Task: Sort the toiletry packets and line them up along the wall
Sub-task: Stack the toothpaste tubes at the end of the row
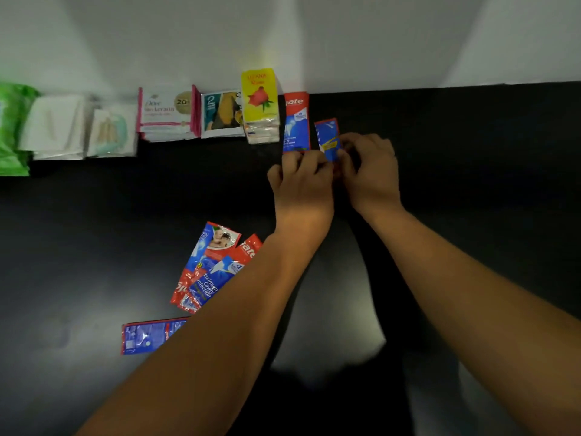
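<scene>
Pinching the blue sachet (pixel 328 138) between my left hand (pixel 303 180) and right hand (pixel 371 171), I set it beside the Colgate packet (pixel 296 121) at the wall (pixel 377 42). Next, I judge, it needs squaring before I fetch the loose packets (pixel 207 265).

A black table (pixel 471 146) filled most of the view, its top dark and glossy. A white wall (pixel 314 33) rose straight from its far edge, and the line where the two met ran across the upper part of the view (higher on the right than on the left). The wall was plain, with a lighter area at its upper right bounded by a slanting edge. A pale, blurred patch of glare (pixel 330 309) lay on the table near the lower middle, and a fainter sheen spread over its left part. A grey band at the lower right was too blurred to name
</scene>
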The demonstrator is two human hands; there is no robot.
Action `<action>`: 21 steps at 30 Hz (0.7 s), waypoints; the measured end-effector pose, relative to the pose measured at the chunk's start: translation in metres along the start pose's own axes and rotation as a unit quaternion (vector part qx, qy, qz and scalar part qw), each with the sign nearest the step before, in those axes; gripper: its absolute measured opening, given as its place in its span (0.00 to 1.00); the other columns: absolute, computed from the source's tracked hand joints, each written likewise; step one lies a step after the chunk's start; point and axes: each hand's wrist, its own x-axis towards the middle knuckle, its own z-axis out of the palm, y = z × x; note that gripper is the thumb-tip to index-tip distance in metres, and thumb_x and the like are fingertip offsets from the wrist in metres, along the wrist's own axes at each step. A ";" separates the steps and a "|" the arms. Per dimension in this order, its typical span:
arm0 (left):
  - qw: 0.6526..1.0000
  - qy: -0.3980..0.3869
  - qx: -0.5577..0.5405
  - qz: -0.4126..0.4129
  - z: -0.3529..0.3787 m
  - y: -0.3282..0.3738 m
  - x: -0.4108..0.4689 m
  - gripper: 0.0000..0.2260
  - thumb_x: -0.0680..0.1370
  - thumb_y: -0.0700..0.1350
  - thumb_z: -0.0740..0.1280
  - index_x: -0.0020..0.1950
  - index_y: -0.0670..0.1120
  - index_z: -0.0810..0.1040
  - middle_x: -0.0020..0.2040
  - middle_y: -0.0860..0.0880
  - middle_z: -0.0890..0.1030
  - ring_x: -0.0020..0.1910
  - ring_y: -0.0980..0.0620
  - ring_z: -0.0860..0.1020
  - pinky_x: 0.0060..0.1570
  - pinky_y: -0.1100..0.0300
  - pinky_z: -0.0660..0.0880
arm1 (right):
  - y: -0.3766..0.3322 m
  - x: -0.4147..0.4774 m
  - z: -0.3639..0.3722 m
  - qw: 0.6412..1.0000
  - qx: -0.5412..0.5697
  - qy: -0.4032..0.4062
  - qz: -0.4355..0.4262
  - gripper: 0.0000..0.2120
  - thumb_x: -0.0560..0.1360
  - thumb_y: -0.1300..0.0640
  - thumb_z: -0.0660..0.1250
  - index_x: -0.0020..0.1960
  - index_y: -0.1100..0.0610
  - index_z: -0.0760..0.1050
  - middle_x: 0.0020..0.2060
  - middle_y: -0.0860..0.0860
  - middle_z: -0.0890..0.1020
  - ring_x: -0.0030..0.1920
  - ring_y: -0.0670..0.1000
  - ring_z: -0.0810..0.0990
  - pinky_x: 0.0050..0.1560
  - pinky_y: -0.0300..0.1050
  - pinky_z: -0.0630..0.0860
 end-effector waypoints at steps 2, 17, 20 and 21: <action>1.000 0.008 0.025 -0.016 0.003 -0.002 0.006 0.08 0.73 0.49 0.72 0.51 0.50 0.83 0.56 0.50 0.80 0.58 0.43 0.73 0.52 0.52 0.61 | 0.005 -0.001 -0.003 0.997 -0.026 -0.047 -0.052 0.15 0.79 0.56 0.63 0.63 0.57 0.79 0.62 0.55 0.78 0.61 0.57 0.73 0.58 0.40 0.65; 0.998 -0.002 -0.036 -0.052 -0.002 -0.025 0.012 0.15 0.77 0.52 0.68 0.63 0.49 0.79 0.63 0.47 0.77 0.64 0.44 0.72 0.56 0.51 0.68 | 0.002 0.040 0.003 0.971 -0.176 -0.138 -0.080 0.24 0.81 0.42 0.54 0.75 0.47 0.64 0.77 0.45 0.63 0.77 0.54 0.57 0.70 0.64 0.55; 0.996 0.006 -0.069 -0.053 -0.009 -0.026 0.012 0.15 0.77 0.51 0.68 0.62 0.47 0.79 0.61 0.46 0.79 0.62 0.43 0.74 0.55 0.49 0.70 | 0.000 0.034 0.000 0.978 -0.153 -0.116 -0.078 0.25 0.81 0.42 0.54 0.76 0.49 0.63 0.76 0.47 0.65 0.76 0.54 0.60 0.70 0.61 0.56; 0.996 0.011 -0.077 -0.053 -0.015 -0.028 0.011 0.15 0.77 0.51 0.67 0.62 0.47 0.79 0.61 0.45 0.79 0.61 0.43 0.74 0.55 0.49 0.70 | -0.002 0.031 -0.001 0.983 -0.133 -0.102 -0.073 0.25 0.81 0.42 0.54 0.75 0.50 0.63 0.75 0.48 0.66 0.76 0.53 0.62 0.71 0.59 0.56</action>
